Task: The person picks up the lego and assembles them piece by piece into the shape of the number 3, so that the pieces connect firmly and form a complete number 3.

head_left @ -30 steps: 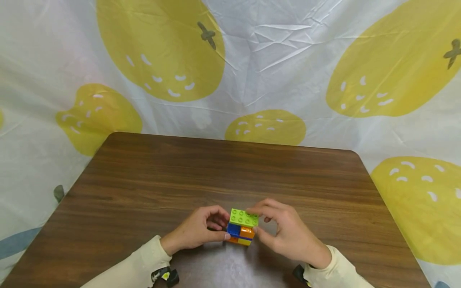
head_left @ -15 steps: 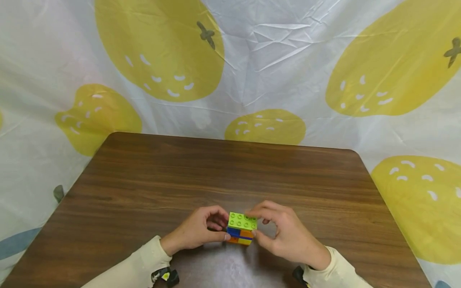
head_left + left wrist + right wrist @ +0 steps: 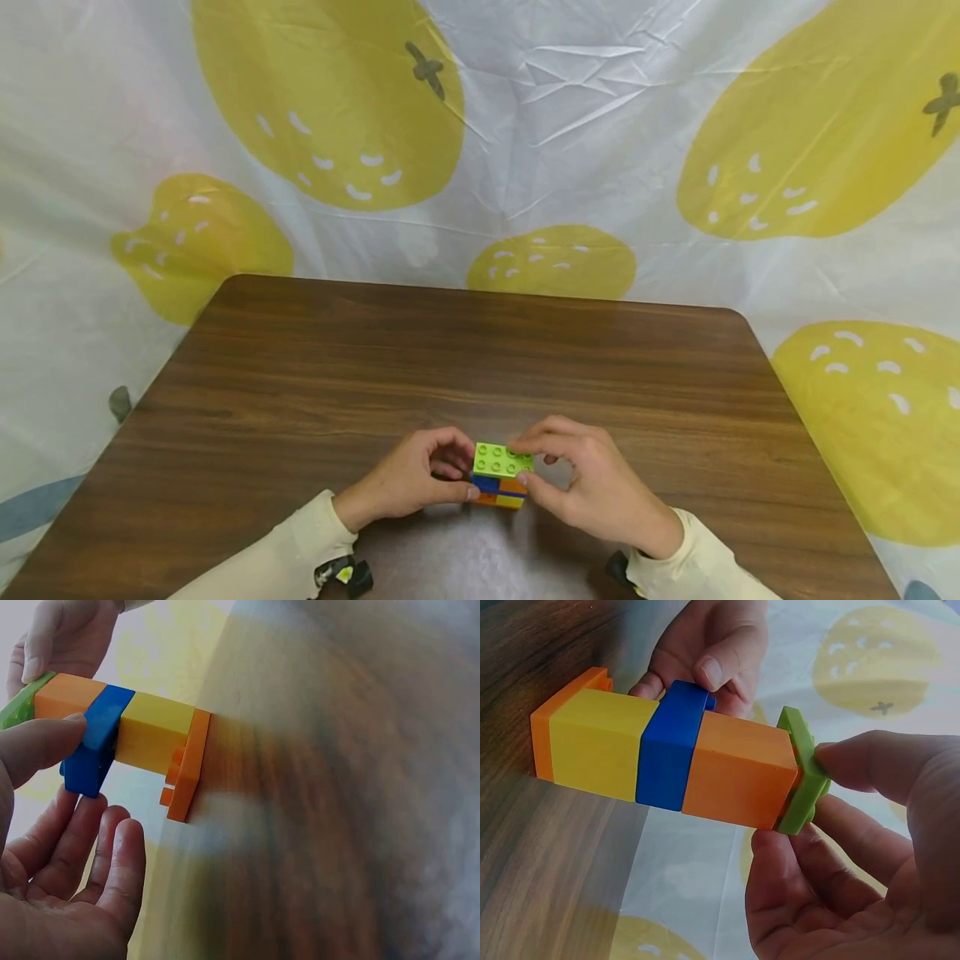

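A small tower of toy building bricks stands between both hands. At its bottom is an orange plate (image 3: 191,769) with bare studs on one side, then a yellow brick (image 3: 596,746), a wider blue plate (image 3: 671,746) and an orange brick (image 3: 742,769). My left hand (image 3: 405,479) pinches the blue plate between thumb and fingers. With thumb and fingertips my right hand (image 3: 603,492) holds a lime green plate (image 3: 495,458), studs up, over the orange brick. In the right wrist view the green plate sits slightly tilted against that brick's top; whether it is fully seated cannot be seen.
The tower rests on a brown wood-grain table (image 3: 420,358), near its front. Behind hangs a white curtain (image 3: 510,167) printed with yellow fruit. A dark wrist strap device (image 3: 345,575) shows at the left cuff.
The green plate has come down and slightly left onto the orange brick, my right hand moving with it. My left hand has kept its place on the tower.
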Motion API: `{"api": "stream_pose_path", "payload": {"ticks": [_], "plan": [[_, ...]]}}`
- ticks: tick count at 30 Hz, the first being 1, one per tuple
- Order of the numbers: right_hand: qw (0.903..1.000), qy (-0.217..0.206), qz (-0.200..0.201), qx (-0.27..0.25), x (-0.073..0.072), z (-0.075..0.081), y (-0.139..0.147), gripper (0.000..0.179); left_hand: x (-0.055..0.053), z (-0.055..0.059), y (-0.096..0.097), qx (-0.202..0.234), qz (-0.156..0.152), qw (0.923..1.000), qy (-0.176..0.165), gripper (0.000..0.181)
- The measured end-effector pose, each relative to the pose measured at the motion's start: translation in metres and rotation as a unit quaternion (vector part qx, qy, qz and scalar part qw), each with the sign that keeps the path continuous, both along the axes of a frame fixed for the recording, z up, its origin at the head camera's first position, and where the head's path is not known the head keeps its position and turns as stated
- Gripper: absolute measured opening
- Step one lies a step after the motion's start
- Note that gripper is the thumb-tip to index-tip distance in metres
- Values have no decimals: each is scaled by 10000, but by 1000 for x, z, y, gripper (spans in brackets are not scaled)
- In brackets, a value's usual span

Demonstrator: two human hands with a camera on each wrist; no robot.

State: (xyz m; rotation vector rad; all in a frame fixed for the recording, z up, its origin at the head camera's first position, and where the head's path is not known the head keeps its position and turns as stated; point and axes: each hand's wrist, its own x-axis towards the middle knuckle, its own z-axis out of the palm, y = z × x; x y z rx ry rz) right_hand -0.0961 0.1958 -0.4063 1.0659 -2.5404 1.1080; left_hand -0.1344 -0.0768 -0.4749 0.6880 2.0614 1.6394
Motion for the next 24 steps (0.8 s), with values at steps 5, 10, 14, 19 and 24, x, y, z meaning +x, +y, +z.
{"api": "stream_pose_path", "payload": {"ticks": [5,10,14,19,24], "plan": [[9999,-58,-23,103,0,2,-1,29,0,1,0,-21,-7,10000,-19,33],[9999,-39,-13,122,-1,2,-1,29,0,0,1,-55,20,10000,-27,33],[9999,-67,3,130,-1,1,-1,28,1,-1,1,-79,23,10000,-40,32],[9999,-52,51,85,-2,2,-2,28,0,0,1,-67,11,10000,-53,33],[9999,-154,70,26,-4,2,-2,28,0,1,1,-26,4,10000,-55,33]]}}
